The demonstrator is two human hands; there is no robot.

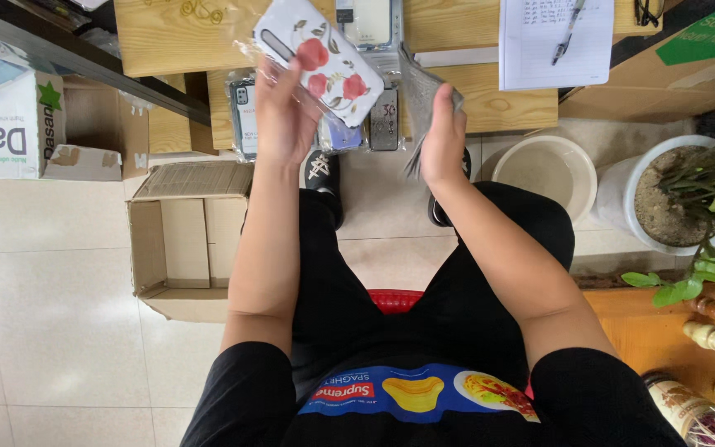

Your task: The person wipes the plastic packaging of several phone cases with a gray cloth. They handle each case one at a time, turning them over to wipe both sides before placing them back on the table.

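Left hand (285,112) grips a white flowered phone case (318,58) in clear wrap; right hand (442,136) pinches a grey sleeve (420,103). Case looks not yet sleeved, more packaged cases (384,120) wait at the wooden table (490,103) edge

Wooden tabletop (490,103): packaged phone cases (384,120) near its front edge, a clipboard with white paper (539,50) and a pen (567,31) on top. Tiled floor (59,331): open cardboard box (184,240), white printed box (2,124), beige basin (548,170), white plant pot (664,194).
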